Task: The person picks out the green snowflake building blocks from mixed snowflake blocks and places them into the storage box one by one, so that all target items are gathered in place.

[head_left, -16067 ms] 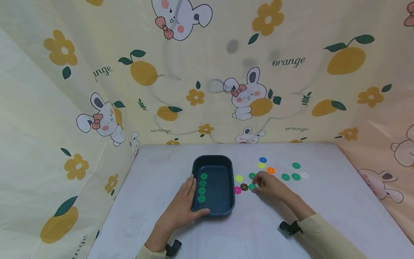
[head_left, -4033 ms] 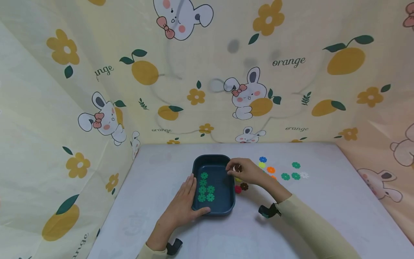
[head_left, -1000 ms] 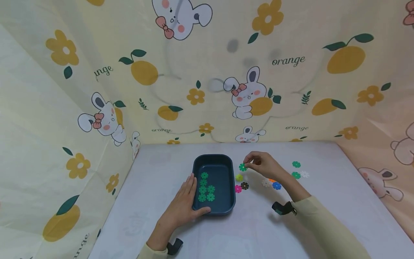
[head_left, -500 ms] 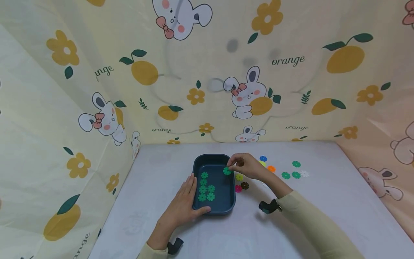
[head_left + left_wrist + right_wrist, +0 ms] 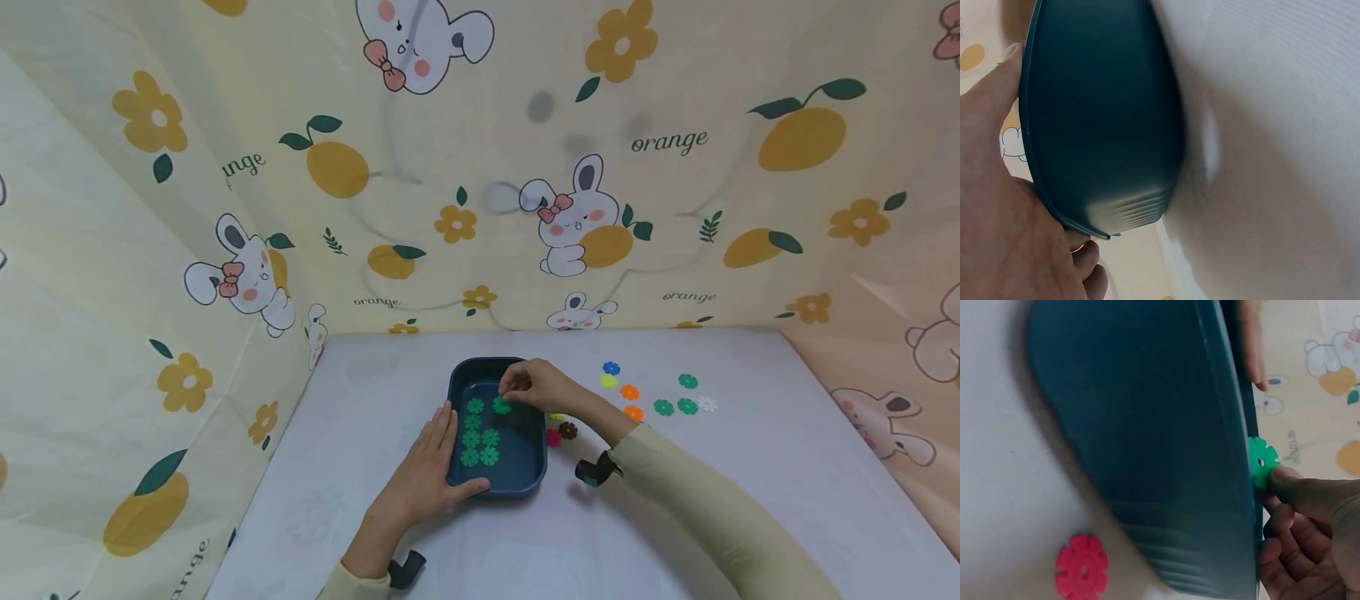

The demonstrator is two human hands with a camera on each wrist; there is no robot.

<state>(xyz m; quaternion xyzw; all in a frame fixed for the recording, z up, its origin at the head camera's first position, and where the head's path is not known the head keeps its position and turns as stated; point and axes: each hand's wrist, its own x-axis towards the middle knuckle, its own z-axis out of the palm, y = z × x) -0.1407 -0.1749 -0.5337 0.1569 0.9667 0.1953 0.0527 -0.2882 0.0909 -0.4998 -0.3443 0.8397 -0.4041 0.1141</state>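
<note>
A dark teal rectangular tray (image 5: 517,467) stands on the white tabletop. My left hand (image 5: 420,471) rests along its left wall, fingers straight and thumb on the front edge. Inside, green flower-shaped plastic pieces (image 5: 470,438) lie in a full left column, with a shorter one beside it. Over the tray's right half, my right hand (image 5: 543,387) pinches another green flower-shaped piece (image 5: 501,406) between thumb and fingertips. The right wrist view has this green notched disc (image 5: 1264,450) just beyond the tray's rim. In the left wrist view, the tray's outer wall (image 5: 1104,112) hides its contents.
Right of the tray lie a pink piece (image 5: 553,437), a brown piece (image 5: 567,430) and a yellow piece partly behind my hand. Farther right are blue (image 5: 611,367), yellow (image 5: 608,381), orange (image 5: 629,392), green (image 5: 663,407) and white (image 5: 707,403) pieces. Patterned cloth (image 5: 420,275) stands behind.
My right hand has carried the green piece left from the table to over the tray. A second column of green pieces has begun since the oldest frame. The left hand stays put.
</note>
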